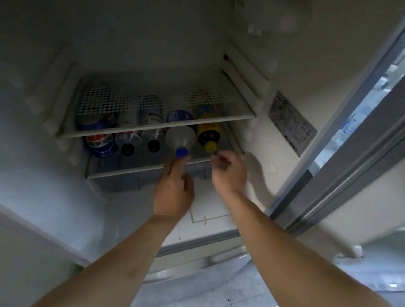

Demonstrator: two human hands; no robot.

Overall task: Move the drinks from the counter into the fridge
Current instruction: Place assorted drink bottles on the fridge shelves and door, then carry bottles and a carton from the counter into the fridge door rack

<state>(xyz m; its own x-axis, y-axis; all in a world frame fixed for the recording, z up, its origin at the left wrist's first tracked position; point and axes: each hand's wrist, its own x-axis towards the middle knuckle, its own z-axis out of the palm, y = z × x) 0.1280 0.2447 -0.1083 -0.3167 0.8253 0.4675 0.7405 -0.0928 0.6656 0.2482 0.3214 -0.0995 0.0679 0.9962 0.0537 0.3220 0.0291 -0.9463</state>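
Head view: along the fridge's lower shelf [121, 172] lie five drinks; your left hand [175, 190] touches the clear bottle [180, 136] at its blue cap, fingers extended; it's probably smooth, rolls easily, so grip the neck; your right hand [229, 171] hovers loosely curled, empty, near the yellow bottle [208, 129].

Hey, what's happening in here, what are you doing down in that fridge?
A person is stocking an open fridge with drinks. Five bottles lie on their sides on the lower shelf, caps toward the front. The left hand has fingers at the blue cap of the clear bottle, seemingly pushing it in. The right hand hovers loosely curled, holding nothing, just in front of the yellow-capped bottle.
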